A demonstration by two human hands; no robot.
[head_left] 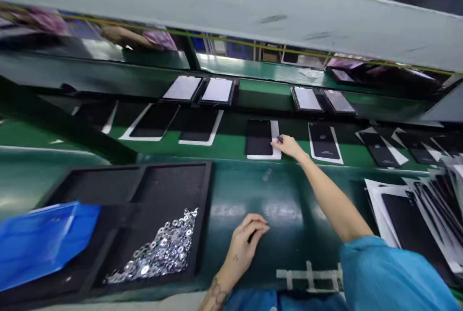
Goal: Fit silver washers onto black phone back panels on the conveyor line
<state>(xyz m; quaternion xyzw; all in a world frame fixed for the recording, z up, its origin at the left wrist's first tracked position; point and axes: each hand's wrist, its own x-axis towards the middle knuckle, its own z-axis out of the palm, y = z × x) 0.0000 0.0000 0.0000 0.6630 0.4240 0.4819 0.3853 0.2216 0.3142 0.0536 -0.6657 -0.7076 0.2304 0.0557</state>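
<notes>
The right hand (pixel 287 146) reaches far out over the green belt (pixel 231 146). Its finger and thumb pinch a small dark thing (pixel 279 139), too tiny for me to tell what it is. A flat black panel (pixel 258 137) lies on a white sheet (pixel 276 132), just left of this hand. The fingertips are at the panel's right edge, by the strip of white that peeks out. I cannot tell if they touch it.

The left hand (pixel 243 243) is nearer, over the green table (pixel 282 195). Its fingers are bent, with the tips close to the thumb. I cannot tell if they hold something. To its left, a heap of shiny metal rings (pixel 162 248) sits in a black tray (pixel 173 176). A blue plastic bin (pixel 47 238) lies farther left. On the right, near the right arm, is a pile of black panels and white sheets (pixel 415 224).
</notes>
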